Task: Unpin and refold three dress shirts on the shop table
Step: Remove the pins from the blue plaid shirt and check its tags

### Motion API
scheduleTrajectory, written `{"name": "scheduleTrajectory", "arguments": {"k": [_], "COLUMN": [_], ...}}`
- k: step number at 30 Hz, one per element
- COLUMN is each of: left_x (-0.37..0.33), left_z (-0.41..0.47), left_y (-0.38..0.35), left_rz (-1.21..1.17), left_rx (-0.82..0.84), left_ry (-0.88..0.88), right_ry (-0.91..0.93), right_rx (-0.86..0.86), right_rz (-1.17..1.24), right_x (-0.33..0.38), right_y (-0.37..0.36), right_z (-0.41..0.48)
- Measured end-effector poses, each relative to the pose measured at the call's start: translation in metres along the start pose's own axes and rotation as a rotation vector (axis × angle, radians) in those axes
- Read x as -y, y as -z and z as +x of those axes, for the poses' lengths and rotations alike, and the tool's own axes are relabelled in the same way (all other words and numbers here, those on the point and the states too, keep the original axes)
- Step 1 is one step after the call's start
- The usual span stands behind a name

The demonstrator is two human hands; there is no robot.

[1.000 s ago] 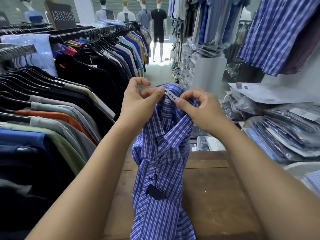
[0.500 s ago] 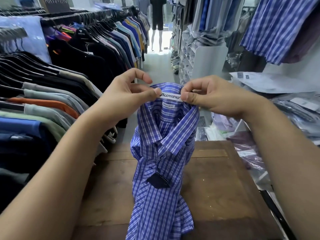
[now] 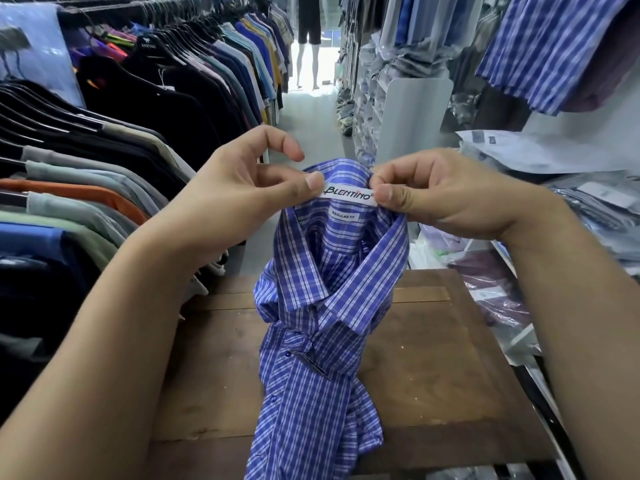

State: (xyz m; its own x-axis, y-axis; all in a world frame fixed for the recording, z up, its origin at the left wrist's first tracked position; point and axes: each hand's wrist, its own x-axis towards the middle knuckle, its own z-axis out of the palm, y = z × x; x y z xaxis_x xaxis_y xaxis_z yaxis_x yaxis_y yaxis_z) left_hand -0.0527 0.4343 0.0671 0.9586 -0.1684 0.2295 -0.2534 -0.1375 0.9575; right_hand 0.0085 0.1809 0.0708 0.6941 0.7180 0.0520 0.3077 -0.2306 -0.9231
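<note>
Left hand (image 3: 239, 188) and right hand (image 3: 446, 199) fingers (image 3: 388, 195) pinch the shirt (image 3: 322, 375) by its collar (image 3: 374, 271); hold it taut and level when lowering onto the surface (image 3: 433, 375).

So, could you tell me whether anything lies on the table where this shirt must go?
Nothing visible does. The left hand and right hand pinch the shirt at its collar; its tail rests on the table, whose wood shows on both sides. Bagged shirts lie off to the right, past the table's edge.
</note>
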Motion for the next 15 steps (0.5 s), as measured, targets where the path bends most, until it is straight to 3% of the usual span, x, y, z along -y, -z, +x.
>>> {"name": "scheduleTrajectory", "arguments": {"k": [15], "left_x": [0.006], "left_z": [0.005], "left_y": [0.0], "left_rz": [0.007], "left_rx": [-0.061], "left_ry": [0.025], "right_ry": [-0.001], "right_rx": [-0.032], "right_rz": [0.109], "right_x": [-0.007], "right_y": [-0.006], "right_z": [0.011]}}
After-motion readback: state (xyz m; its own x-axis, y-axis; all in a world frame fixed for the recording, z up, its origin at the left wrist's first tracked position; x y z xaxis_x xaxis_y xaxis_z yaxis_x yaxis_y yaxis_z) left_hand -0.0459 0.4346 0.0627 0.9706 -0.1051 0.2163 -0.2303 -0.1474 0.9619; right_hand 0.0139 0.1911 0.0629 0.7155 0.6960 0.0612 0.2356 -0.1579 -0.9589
